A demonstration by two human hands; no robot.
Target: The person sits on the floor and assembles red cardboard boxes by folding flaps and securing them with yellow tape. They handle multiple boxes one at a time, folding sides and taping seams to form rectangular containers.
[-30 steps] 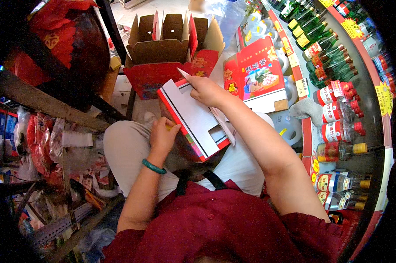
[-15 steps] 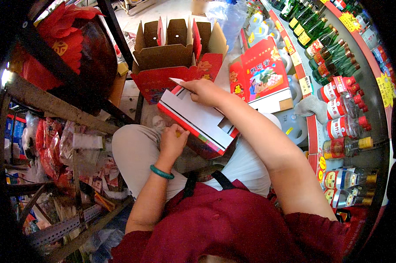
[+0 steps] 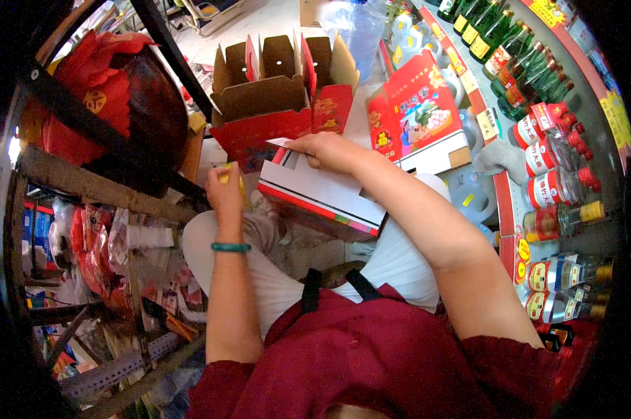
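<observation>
A red and white cardboard carton lies tilted over my lap, its white side with a dark stripe facing up. My right hand pinches a white flap at its far edge. To the left of the carton, apart from it, my left hand is closed round a small yellow object whose kind I cannot make out. A green bangle circles that wrist. Just beyond stand opened red cartons with brown insides and raised flaps. Flattened on the right is another red printed carton.
Shelves of green glass bottles and red-capped clear bottles line the right, with a grey glove hanging at the shelf edge. Plastic jugs stand below. On my left are a metal rack and bagged goods.
My left hand has left the carton's near side and moved outward to the left and away from me, with the yellow object. My right hand stays at the flap, shifted slightly.
</observation>
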